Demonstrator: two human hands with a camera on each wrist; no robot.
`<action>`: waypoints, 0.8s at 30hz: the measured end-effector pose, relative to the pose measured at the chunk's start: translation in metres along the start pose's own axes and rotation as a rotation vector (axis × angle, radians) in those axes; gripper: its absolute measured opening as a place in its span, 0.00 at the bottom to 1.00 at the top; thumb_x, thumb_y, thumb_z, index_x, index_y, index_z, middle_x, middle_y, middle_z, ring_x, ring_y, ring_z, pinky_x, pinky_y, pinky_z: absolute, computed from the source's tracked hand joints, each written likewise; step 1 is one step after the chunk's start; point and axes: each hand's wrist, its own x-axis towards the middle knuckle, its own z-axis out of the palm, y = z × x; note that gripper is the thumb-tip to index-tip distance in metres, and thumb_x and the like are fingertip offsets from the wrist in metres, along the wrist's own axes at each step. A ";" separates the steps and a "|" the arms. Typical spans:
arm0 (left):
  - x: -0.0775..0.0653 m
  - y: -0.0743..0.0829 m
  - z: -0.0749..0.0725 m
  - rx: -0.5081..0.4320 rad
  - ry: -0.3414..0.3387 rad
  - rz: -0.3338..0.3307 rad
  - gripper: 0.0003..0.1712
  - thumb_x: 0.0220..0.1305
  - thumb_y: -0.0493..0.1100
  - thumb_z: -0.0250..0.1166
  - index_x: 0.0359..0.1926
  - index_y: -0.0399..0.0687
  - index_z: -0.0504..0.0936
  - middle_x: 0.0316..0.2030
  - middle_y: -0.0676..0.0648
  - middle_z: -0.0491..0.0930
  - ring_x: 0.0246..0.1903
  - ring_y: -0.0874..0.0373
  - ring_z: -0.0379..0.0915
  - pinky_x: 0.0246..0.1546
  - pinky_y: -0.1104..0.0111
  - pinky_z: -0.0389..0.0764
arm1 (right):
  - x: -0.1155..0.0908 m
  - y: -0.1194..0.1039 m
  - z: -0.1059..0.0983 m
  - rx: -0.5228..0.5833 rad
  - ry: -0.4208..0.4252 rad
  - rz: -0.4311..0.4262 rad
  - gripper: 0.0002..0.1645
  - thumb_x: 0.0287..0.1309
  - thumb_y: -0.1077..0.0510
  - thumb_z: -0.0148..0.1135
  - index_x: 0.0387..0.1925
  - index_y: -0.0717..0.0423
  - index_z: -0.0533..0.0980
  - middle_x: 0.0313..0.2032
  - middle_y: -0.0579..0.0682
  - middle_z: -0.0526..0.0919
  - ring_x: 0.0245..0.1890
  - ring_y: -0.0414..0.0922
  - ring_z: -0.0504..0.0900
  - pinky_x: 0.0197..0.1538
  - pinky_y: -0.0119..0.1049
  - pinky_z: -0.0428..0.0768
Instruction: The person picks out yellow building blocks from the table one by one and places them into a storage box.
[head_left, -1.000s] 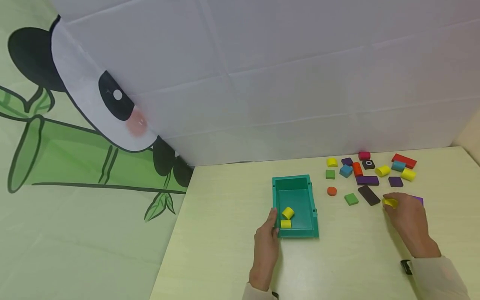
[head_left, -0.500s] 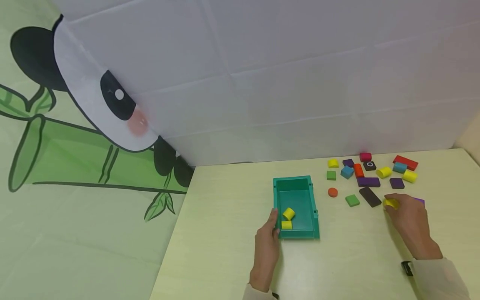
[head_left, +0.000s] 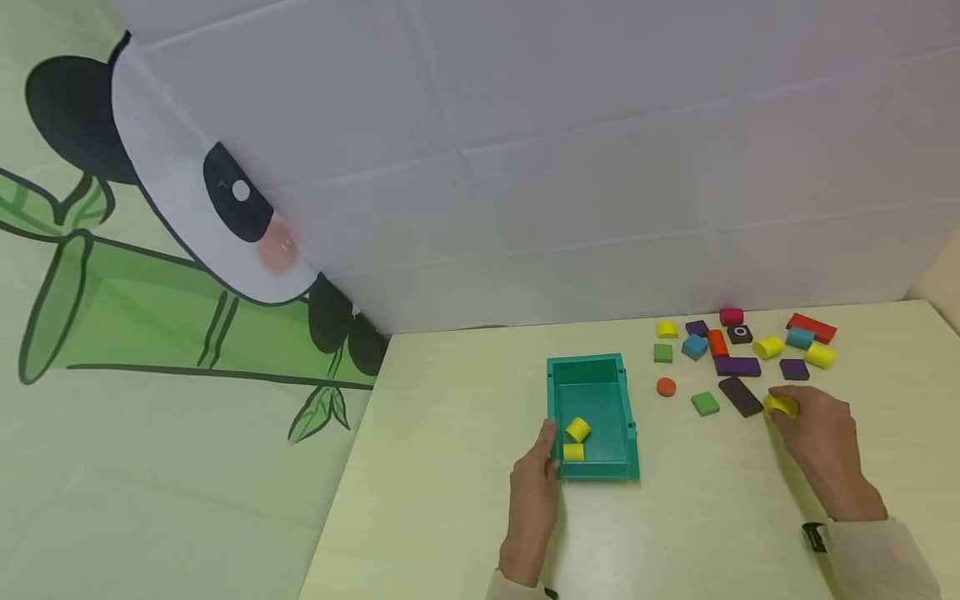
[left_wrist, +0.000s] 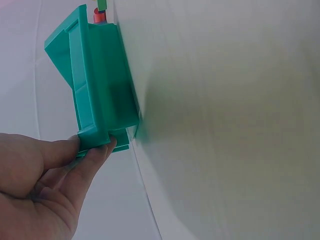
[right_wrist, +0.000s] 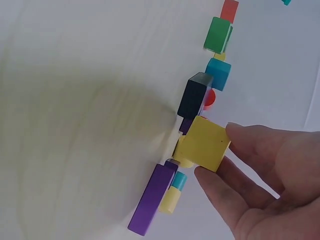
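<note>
1. The right hand (head_left: pixel 821 446) has thumb and fingers pinched on a yellow block (right_wrist: pixel 205 143), which sits at its fingertips; whether the block touches the table (head_left: pixel 442 433) I cannot tell.
2. The left hand (head_left: pixel 534 504) grips the side wall of a green tray (head_left: pixel 606 417), thumb and fingers together on it near the corner closest to the person. The tray rests on the table, to the right of that hand.
3. Inside the tray, just beside the left hand's fingertips, lie two small yellow pieces, an upper one (head_left: pixel 577 430) and a lower one (head_left: pixel 573 452).
4. Just left of the right hand's fingertips lies a black block (head_left: pixel 741 397); farther left come a green block (head_left: pixel 705 403) and an orange disc (head_left: pixel 666 387).
5. A long purple block (right_wrist: pixel 152 200) is near the right hand, mostly hidden behind it in the head view.
6. Beyond the right hand are a purple bar (head_left: pixel 738 367), a red bar (head_left: pixel 821 327) and a blue cylinder (head_left: pixel 800 337).
</note>
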 end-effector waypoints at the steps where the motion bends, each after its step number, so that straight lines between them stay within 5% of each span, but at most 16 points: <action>1: 0.000 0.000 0.000 -0.002 0.000 -0.002 0.37 0.57 0.28 0.59 0.65 0.55 0.59 0.63 0.55 0.59 0.57 0.62 0.56 0.53 0.63 0.69 | 0.000 -0.001 0.000 0.000 0.002 0.000 0.18 0.47 0.68 0.64 0.43 0.68 0.75 0.40 0.71 0.76 0.42 0.66 0.71 0.39 0.63 0.73; 24: -0.001 -0.001 -0.001 0.001 0.004 0.007 0.37 0.57 0.29 0.59 0.65 0.54 0.59 0.63 0.54 0.59 0.57 0.62 0.55 0.54 0.64 0.69 | 0.005 -0.031 -0.002 0.002 -0.037 0.014 0.21 0.48 0.67 0.65 0.46 0.65 0.75 0.44 0.70 0.75 0.44 0.67 0.69 0.38 0.58 0.76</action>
